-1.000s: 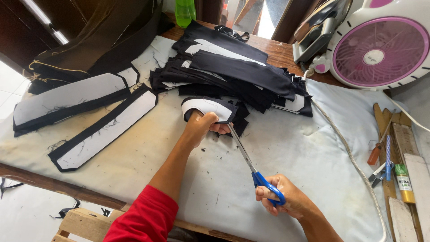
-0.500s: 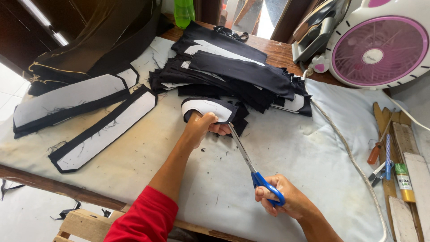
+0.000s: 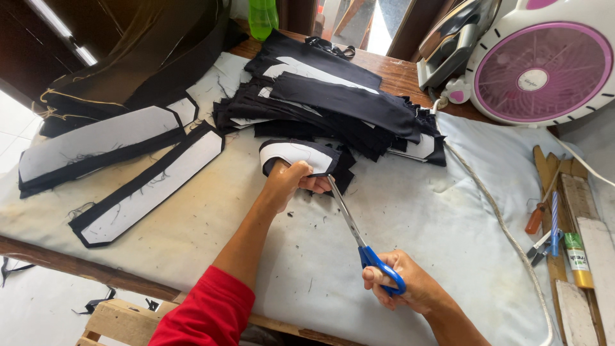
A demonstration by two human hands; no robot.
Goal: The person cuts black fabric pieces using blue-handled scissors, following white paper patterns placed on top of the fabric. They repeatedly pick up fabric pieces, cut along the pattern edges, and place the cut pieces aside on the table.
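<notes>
The padded table [image 3: 192, 230] fills most of the view, covered with a pale cloth that carries loose threads and small dark scraps. At 12 o'clock lies a big pile of black fabric pieces [image 3: 333, 106], and at 9 o'clock two long black strips with white lining [image 3: 96, 144] lie side by side. A pink and white fan [image 3: 541, 64] stands at 2 o'clock, and a white cord [image 3: 500, 224] runs from it down toward 5 o'clock. Near the centre is the fabric piece [image 3: 298, 154] being cut, black with a white face, touching the edge of the pile. The left hand [image 3: 288, 182] is closed around its lower edge and pinches it firmly. The right hand [image 3: 407, 288], at 5 o'clock, has its fingers through the blue handles of the scissors [image 3: 349, 221]; the blades look nearly shut, with the tips just beside the left fingers. I think the danger is there: a quick snip may nick a finger, or the cut may go crooked if the folded fabric slips.
</notes>
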